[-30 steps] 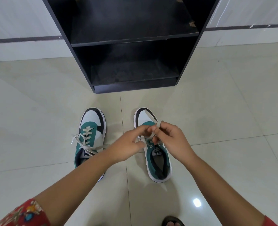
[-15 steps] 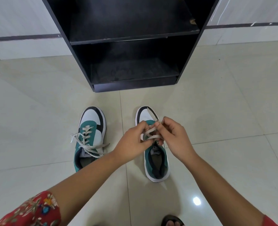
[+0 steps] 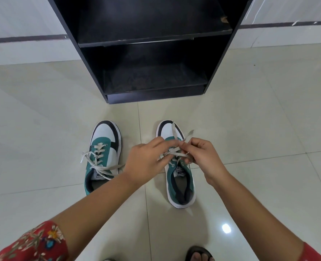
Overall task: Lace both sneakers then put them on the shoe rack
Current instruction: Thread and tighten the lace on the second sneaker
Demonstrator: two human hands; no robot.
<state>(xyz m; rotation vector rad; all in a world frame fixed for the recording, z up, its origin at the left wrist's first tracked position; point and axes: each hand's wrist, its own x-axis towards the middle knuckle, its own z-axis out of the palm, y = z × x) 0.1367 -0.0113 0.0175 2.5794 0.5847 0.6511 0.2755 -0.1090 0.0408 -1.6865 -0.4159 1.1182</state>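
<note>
Two sneakers side by side on the tiled floor (image 3: 43, 129), toes toward the black rack (image 3: 156, 95), which stands at the floor's far edge against the wall. Both rack shelves bare and dark.

Left sneaker (image 3: 103, 157): teal, white and black, laced up the front, loose lace ends splayed to either side near the tongue. Apart from the hands, though the left forearm passes just over its heel side.

Right sneaker (image 3: 180, 185): same colours, heel nearest the camera, opening in plain view, toe partly hidden behind the hands. White lace (image 3: 172, 152) crossing above the upper eyelets, pulled up off the tongue, two free ends sticking up past the toe.

Left hand (image 3: 146, 161) over the right sneaker's inner side, fingers curled closed, thumb and forefinger pinched on one strand of the lace. Right hand (image 3: 203, 157) just beside it over the outer side, fingers likewise closed in a pinch on the other strand. Fingertips of the two hands nearly touching above the lace crossing.

Red patterned sleeve (image 3: 33, 243) at lower left; a sandalled foot (image 3: 200, 255) at the bottom edge, near the right sneaker's heel but apart from it
</note>
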